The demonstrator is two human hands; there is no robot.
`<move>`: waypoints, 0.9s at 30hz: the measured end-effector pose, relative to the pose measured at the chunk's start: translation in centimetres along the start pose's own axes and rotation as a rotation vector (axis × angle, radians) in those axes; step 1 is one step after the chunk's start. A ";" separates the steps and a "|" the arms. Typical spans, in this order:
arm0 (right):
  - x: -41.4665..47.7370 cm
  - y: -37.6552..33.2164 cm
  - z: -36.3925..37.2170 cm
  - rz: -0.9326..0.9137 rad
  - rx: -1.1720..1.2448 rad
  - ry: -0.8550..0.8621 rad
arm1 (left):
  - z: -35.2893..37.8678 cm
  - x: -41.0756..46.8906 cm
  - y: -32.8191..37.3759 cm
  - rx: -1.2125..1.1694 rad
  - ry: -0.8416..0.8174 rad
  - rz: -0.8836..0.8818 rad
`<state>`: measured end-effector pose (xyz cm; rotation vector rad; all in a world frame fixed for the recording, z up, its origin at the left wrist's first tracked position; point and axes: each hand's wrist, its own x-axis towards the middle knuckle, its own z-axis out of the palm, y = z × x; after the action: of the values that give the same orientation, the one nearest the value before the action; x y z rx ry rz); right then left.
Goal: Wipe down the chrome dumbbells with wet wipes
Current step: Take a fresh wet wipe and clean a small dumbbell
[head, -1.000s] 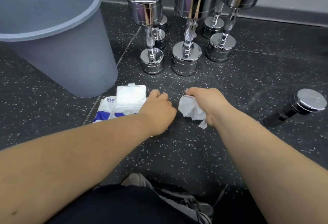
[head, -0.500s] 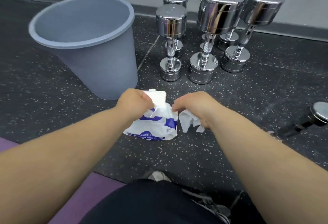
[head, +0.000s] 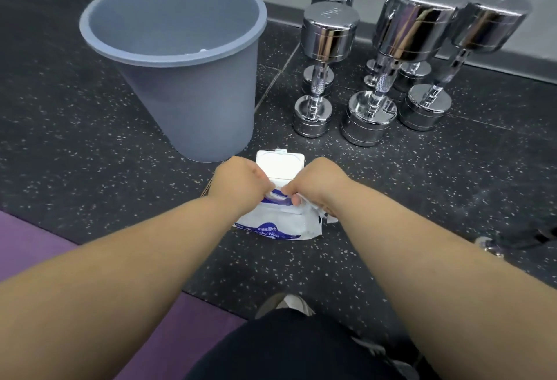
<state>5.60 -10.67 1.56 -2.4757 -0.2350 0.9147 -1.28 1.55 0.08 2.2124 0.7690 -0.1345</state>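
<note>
Holding a wipes pack (head: pixel 278 224): left hand (head: pixel 241 183) fingers clamping its left side, right hand (head: pixel 319 185) fingers curling round a crumpled wipe (head: pixel 319 214), pinching the pack's opening.

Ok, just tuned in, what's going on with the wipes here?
A person has both hands at the wet wipes pack, whose lid is flipped open. The left hand grips the pack by its opening. The right hand pinches there while holding a crumpled wipe. The chrome dumbbells stand untouched beside a grey bin.
</note>
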 end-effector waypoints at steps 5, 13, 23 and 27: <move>2.1 0.3 1.9 -0.008 -0.222 0.038 | 0.8 0.3 -0.8 0.187 0.041 0.062; 2.4 1.1 2.0 -0.032 -0.171 0.197 | 0.8 1.1 -1.0 0.365 0.094 0.086; -0.4 2.7 0.4 -0.200 0.126 0.076 | -0.2 0.7 -2.1 0.502 0.169 0.463; -2.1 2.7 0.0 -0.206 -0.016 -0.074 | -1.4 -0.7 -2.7 0.734 -0.095 0.612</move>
<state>3.99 -13.61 1.38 -2.3806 -0.5143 0.9193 -3.53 3.58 -0.47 2.9989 -0.0734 -0.2396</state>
